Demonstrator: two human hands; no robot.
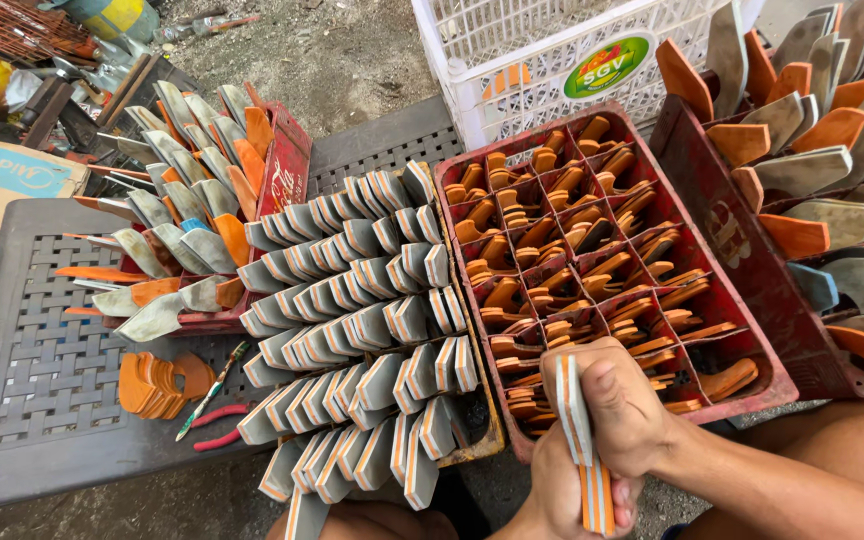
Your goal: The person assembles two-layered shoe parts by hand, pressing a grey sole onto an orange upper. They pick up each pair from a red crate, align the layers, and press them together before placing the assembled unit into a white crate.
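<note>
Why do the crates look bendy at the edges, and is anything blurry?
Head view: a wide lens curves the red crate and grey table near the edges; soft daylight, no glare, faint shadows; the hands and their grey-orange stack look sharp; only far corner clutter goes soft.

Oval green-and-white label [608, 66] on white crate; brown cardboard box [7, 180], blue-printed, far left.

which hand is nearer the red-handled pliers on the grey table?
Left. The left hand grips the layered piece's lower end, closer to the red-handled pliers; the right hand is farther right.
</note>
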